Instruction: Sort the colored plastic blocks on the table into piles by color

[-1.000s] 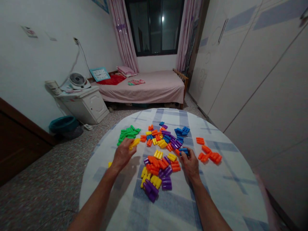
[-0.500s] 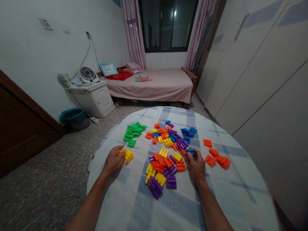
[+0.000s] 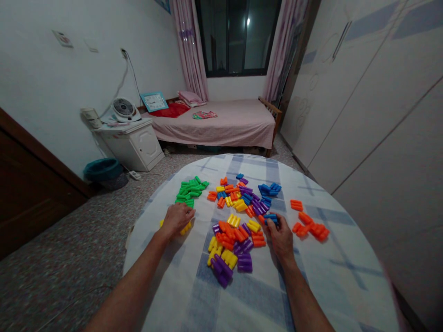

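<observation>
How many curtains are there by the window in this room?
2: one pink curtain hangs left of the window, and a second pink curtain hangs right of it.

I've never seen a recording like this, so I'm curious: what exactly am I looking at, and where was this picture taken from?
No machine appears here. These are a person's own bare hands, filmed by a camera worn on their head, looking forward and down. A checked cloth covers a round table, and colourful plastic blocks lie on it: green ones in a heap on the far left, orange ones on the right, and a mix of colours in the middle. The right hand seems to hold a blue plastic block between its fingers. The left hand lies just below the green heap, over some yellow blocks. Whether it is holding them, I can't tell.
</observation>
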A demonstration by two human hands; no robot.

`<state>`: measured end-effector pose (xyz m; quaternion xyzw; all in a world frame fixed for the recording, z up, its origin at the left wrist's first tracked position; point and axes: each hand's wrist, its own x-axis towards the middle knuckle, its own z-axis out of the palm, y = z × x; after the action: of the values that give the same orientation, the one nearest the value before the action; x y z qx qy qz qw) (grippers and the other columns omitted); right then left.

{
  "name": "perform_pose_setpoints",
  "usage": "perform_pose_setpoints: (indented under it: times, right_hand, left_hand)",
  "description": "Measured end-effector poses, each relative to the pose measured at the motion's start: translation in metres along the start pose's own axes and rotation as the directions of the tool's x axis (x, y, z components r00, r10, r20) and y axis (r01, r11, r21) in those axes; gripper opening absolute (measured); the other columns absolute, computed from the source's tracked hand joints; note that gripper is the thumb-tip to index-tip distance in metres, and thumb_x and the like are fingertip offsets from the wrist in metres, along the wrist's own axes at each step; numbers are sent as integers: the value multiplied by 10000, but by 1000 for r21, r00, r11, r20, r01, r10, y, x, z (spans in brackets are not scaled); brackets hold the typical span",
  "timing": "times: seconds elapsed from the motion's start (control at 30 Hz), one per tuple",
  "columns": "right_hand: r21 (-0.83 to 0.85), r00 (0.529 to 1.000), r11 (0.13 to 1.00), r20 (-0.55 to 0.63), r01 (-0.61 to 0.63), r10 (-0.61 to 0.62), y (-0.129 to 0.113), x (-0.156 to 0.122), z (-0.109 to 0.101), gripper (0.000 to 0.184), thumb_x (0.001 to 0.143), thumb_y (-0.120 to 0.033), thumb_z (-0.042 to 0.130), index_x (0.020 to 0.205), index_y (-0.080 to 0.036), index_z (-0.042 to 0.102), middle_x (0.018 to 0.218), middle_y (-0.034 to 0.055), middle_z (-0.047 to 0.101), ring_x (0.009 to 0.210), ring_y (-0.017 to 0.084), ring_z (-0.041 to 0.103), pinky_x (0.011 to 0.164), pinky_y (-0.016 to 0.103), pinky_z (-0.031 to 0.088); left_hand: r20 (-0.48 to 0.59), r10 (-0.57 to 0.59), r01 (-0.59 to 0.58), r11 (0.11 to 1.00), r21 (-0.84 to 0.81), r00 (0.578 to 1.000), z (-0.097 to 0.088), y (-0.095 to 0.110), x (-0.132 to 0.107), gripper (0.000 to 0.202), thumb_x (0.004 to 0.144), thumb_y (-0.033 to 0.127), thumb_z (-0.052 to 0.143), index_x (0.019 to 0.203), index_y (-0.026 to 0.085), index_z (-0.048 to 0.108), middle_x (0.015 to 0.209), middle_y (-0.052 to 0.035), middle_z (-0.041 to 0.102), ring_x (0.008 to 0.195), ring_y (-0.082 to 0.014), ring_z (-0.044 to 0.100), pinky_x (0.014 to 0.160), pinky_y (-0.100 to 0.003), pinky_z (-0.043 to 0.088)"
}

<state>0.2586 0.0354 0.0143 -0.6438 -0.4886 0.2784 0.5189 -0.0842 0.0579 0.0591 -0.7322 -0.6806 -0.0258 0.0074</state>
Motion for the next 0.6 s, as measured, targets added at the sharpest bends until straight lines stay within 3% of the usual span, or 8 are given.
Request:
perform_pose_setpoints:
  times: [0.17,0.27,0.37,0.47,0.6]
  right_hand:
    - [-7,1000,1000,10,12,-12,-1,0,0,392,782,-458,515,1042,-174,590,881,64,645,747,185,582,678,297,447]
    - [-12,1000,1000,8,15,-15,-3,0,-1,381,783,-456,508,1023,-172,593,875,60,642,747,181,578,679,292,442]
    - [-13,1000,1000,6,21,-21,-5,-1,0,381,776,-452,511,1017,-169,597,870,61,641,744,181,575,675,290,441]
    - [-17,1000,1000,-2,24,-24,-7,-1,0,385,771,-449,510,1015,-165,600,851,64,643,735,183,574,660,287,442]
    - [-13,1000,1000,0,8,-8,-6,-1,0,405,760,-467,509,1018,-166,595,863,67,648,741,186,583,668,289,446]
  left_hand:
    - [25,-23,22,999,35,999,-8,6,11,372,902,425,390,895,208,691,911,-89,673,919,-234,596,790,-331,412]
    - [-44,10,-10,1000,4,999,-12,16,9,347,895,391,431,993,174,683,993,-113,667,981,-254,584,860,-362,419]
    - [-112,114,-135,970,-202,987,-12,37,3,336,900,349,445,1069,151,658,1076,-107,656,1041,-229,571,938,-343,413]
    - [-87,226,-242,884,-400,970,-7,65,-1,284,885,297,478,1065,169,657,1117,-80,649,1069,-192,572,967,-298,413]
    - [19,270,-239,882,-406,963,0,94,4,292,849,224,493,1089,170,649,1159,-82,628,1083,-197,573,948,-291,429]
